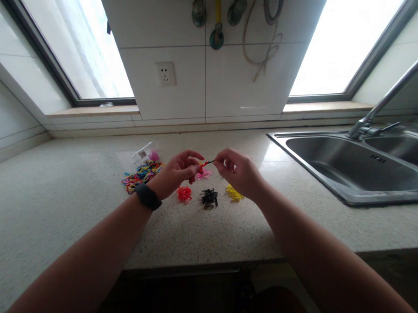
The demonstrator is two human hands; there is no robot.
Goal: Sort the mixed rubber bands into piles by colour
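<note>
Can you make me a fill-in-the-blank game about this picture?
1. Between the red pile and the yellow pile, near the front of the counter, is a ____ pile.
2. The ____ hand's fingers hold the little red piece.
3. Of the left hand and the right hand, the ____ one is nearer the sink.
4. The black wristband is on the ____ wrist.

Missing words: black; left; right; left.

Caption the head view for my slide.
Right hand pinches dark strand near left hand; red pile, black pile, yellow pile on countertop.
</note>
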